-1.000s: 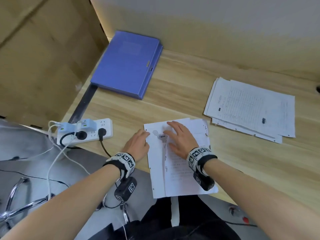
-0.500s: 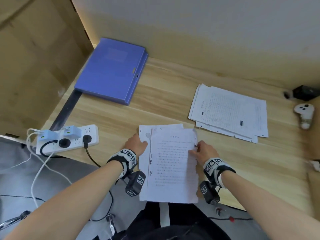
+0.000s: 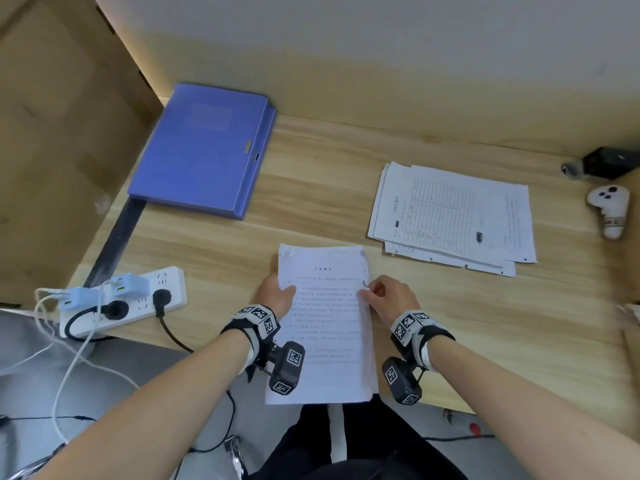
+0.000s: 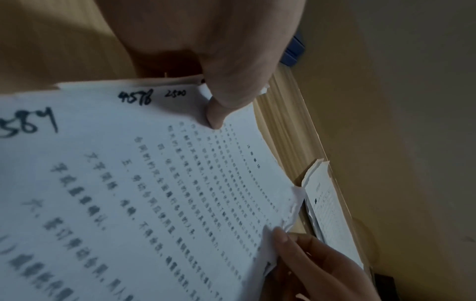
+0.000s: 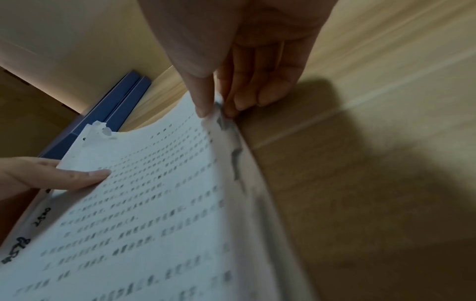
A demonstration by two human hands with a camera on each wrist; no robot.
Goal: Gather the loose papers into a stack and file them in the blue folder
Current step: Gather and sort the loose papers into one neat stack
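A small stack of printed papers [image 3: 325,320] is held over the desk's near edge, its lower half past the edge. My left hand [image 3: 277,294] pinches its left side, thumb on top [image 4: 215,114]. My right hand [image 3: 384,296] pinches the right side between thumb and fingers [image 5: 206,106]. The sheets [image 5: 144,203] are roughly squared, with a torn top corner. A second pile of printed papers [image 3: 453,216] lies spread on the desk at the right. The blue folder [image 3: 204,147] lies closed at the back left, against the wall.
A white power strip [image 3: 121,303] with plugs and cables sits at the desk's left front corner. A white controller [image 3: 609,209] and a black device [image 3: 606,162] lie at the far right. A wooden partition bounds the left, the wall the back.
The two overlapping sheets that lay flat under my hands have been squared into one stack. Both hands moved from resting on top to pinching its side edges, lifting it.
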